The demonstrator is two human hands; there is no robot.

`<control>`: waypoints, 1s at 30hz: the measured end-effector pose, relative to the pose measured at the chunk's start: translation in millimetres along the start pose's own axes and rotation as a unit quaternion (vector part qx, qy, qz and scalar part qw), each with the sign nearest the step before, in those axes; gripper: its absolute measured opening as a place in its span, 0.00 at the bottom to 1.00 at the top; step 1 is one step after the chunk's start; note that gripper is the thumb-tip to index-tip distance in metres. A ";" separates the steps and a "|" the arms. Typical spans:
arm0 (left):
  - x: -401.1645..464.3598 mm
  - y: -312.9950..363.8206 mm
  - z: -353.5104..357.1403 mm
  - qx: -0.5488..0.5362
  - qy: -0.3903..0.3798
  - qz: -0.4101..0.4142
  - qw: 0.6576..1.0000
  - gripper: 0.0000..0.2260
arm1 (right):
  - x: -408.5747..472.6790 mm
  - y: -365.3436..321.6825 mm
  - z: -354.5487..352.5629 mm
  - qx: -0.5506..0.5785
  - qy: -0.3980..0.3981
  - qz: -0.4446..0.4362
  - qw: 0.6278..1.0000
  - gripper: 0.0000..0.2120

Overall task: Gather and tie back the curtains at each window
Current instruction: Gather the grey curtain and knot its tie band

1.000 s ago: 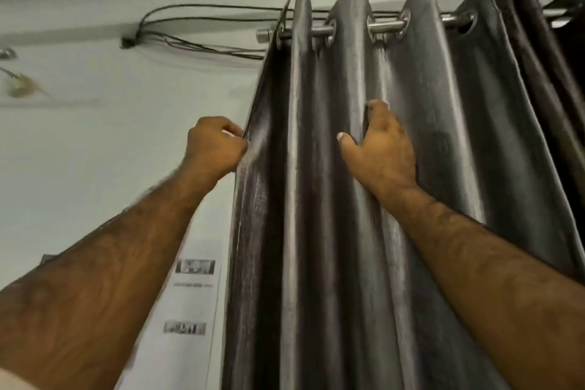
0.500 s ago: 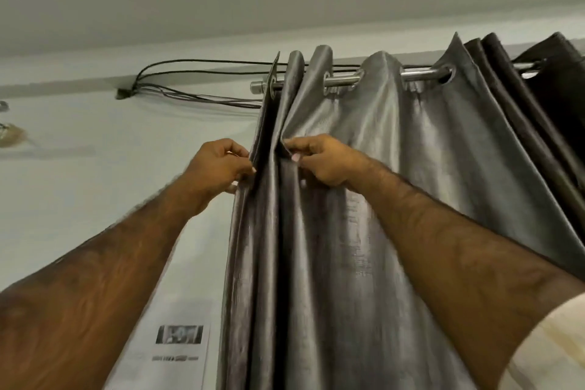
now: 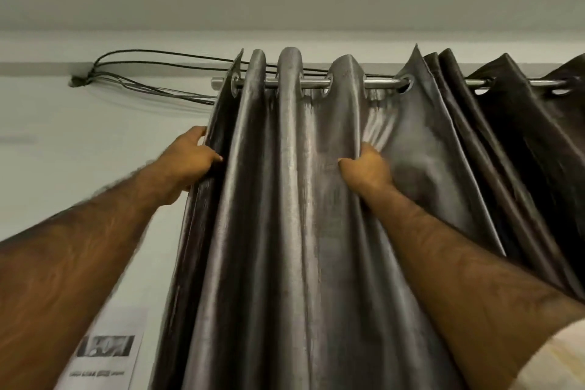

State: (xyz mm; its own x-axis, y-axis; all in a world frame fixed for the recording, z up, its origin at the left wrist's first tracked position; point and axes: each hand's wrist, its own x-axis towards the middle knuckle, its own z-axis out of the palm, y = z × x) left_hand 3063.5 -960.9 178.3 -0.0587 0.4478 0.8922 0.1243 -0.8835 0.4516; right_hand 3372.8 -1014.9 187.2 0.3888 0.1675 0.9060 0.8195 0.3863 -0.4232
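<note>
Curtain (image 3: 285, 199) hangs on rod (image 3: 348, 83), grommets near the rod's left end, still pleated loose. My left hand (image 3: 190, 161) pinches the curtain's outer left edge, fingers curled round it. My right hand (image 3: 367, 168) grips a fold mid-panel, thumb on front. To do this well imo: grab each fold high near the grommets, pull toward left hand w/ even pleats, don't yank down. No tie-back in view.

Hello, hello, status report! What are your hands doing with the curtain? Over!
Left hand grips curtain edge. Right hand pinches a fold further along. Curtain on rod, not tied. Nothing blocking.
</note>
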 end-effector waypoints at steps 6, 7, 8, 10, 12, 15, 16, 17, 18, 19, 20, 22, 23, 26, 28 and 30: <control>16.3 -0.7 13.3 -0.011 -0.065 0.025 0.998 0.09 | -4.8 -61.4 36.0 0.097 -0.145 -0.146 0.974 0.19; 19.4 -0.5 11.7 -0.022 -0.060 0.018 0.998 0.12 | -4.4 -67.4 44.0 0.118 -0.188 -0.174 0.960 0.21; 20.5 1.0 8.6 -0.034 -0.050 0.010 0.998 0.15 | -3.2 -70.4 48.5 0.137 -0.224 -0.196 0.945 0.21; 23.3 5.1 2.0 -0.065 -0.025 0.003 0.998 0.19 | -1.5 -70.5 43.2 0.108 -0.224 -0.262 0.932 0.16; 29.5 6.0 -2.0 -0.069 -0.011 0.012 0.998 0.21 | 5.0 -61.9 30.4 0.043 -0.105 -0.322 0.940 0.13; 38.1 2.5 -4.4 -0.038 -0.010 0.037 0.999 0.25 | 23.6 -42.1 12.3 -0.125 0.232 -0.361 0.895 0.12; 40.5 2.3 -3.6 -0.031 -0.011 0.042 0.999 0.27 | 29.0 -35.1 7.6 -0.157 0.283 -0.324 0.889 0.15; 42.9 0.7 -4.8 -0.028 -0.010 0.053 0.998 0.27 | 33.4 -28.5 2.4 -0.175 0.298 -0.271 0.898 0.23; 44.5 0.9 -5.7 -0.028 -0.009 0.062 0.998 0.27 | 39.8 -23.3 -2.9 -0.176 0.280 -0.209 0.920 0.31; 48.3 0.3 -6.1 -0.036 -0.010 0.067 0.997 0.27 | 46.3 -19.6 -6.8 -0.155 0.246 -0.152 0.945 0.37; 51.4 0.1 -5.1 -0.045 -0.016 0.069 0.996 0.26 | 54.8 -17.3 -7.8 -0.116 0.192 -0.106 0.969 0.39; 60.4 0.4 -0.2 -0.072 -0.036 0.075 0.994 0.26 | 60.8 -19.9 -2.1 -0.032 0.072 -0.083 0.993 0.35; 65.7 1.1 2.7 -0.087 -0.042 0.081 0.992 0.26 | 56.7 -24.0 5.9 -0.016 0.036 -0.104 0.994 0.31; 79.2 6.0 14.9 -0.107 -0.060 0.107 0.987 0.30 | 54.4 -43.9 31.2 0.017 -0.002 -0.188 0.982 0.28; 88.7 8.2 24.7 -0.124 -0.078 0.125 0.981 0.34 | 56.9 -56.6 50.7 0.056 -0.040 -0.217 0.974 0.29; 95.1 8.6 34.8 -0.142 -0.098 0.126 0.977 0.37 | 56.2 -67.2 70.6 0.104 -0.088 -0.244 0.960 0.26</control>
State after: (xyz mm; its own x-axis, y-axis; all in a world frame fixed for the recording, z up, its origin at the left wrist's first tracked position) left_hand 3093.5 -921.2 266.9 0.1325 0.2047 0.9698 -0.1703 -0.9592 0.2257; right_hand 3309.9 -967.5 267.5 -0.1124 0.0648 0.9915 0.7772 0.6274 0.0471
